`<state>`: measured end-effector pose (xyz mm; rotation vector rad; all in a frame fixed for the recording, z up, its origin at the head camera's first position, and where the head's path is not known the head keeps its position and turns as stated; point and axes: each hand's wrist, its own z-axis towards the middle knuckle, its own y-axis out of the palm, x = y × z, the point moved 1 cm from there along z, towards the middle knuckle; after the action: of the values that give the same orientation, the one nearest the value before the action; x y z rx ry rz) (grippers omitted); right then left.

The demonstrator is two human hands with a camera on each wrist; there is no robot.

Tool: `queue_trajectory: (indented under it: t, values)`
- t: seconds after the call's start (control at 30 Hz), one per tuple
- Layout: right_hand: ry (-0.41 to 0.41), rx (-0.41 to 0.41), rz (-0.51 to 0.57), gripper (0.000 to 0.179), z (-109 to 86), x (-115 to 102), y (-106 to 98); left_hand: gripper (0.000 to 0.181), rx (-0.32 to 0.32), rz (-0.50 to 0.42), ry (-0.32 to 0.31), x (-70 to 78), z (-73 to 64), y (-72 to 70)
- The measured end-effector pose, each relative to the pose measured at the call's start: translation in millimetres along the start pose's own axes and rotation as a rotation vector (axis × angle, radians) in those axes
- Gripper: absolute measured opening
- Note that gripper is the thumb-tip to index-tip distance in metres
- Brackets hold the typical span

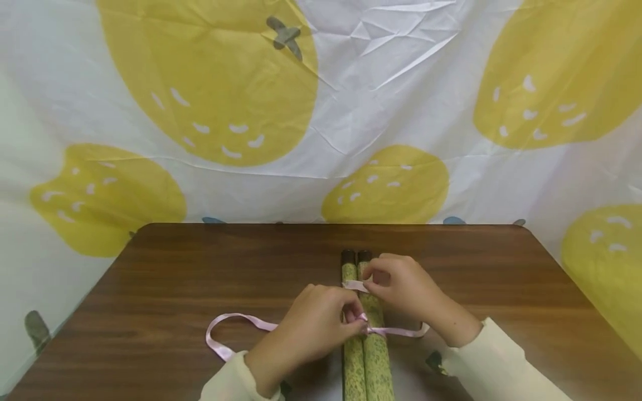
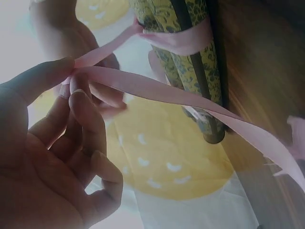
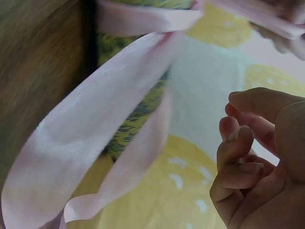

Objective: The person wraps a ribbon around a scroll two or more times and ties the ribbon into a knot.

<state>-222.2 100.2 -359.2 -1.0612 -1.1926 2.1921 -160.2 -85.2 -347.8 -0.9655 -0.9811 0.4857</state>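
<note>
Two slim rolls [image 1: 377, 362] with a yellow-green floral pattern and dark ends lie side by side, pointing away from me. A pink satin ribbon [image 2: 186, 40] goes around them, with a knot or crossing at one side. My left hand [image 1: 321, 314] is over the rolls, pinching the ribbon between thumb and fingertips; a length runs from the pinch toward the crossing. Another stretch of ribbon [image 1: 236, 316] loops out on the left. Near the far ends of the rolls is my right hand [image 1: 406, 284], its fingers loosely bent. The right wrist view shows nothing between those fingertips [image 3: 238, 98].
The rolls lie on a brown wood-grain table [image 1: 200, 267] with rounded far corners. Behind it hangs a white cloth [image 1: 351, 111] printed with large yellow fruit. More ribbon [image 1: 406, 332] curves out to the right, under the right forearm.
</note>
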Motion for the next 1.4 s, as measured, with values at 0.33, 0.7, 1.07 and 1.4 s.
queue_trajectory:
  t: [0.33,0.7,1.07,1.4]
  values:
    - [0.035,-0.072,0.209,0.006,-29.8,-13,-12,0.013,0.032,-0.010,-0.041,-4.2,0.8,3.9]
    - [-0.002,-0.146,0.354,0.010,-34.8,-23,-9,0.010,0.046,-0.020,-0.035,-3.6,1.2,5.2]
    - [-0.048,-0.132,0.330,0.010,-34.4,-21,-8,0.012,0.025,-0.010,-0.015,-2.9,1.6,6.1]
    - [-0.034,-0.149,0.294,0.012,-33.4,-17,-10,0.007,0.009,-0.034,-0.099,-31.5,7.4,-16.7]
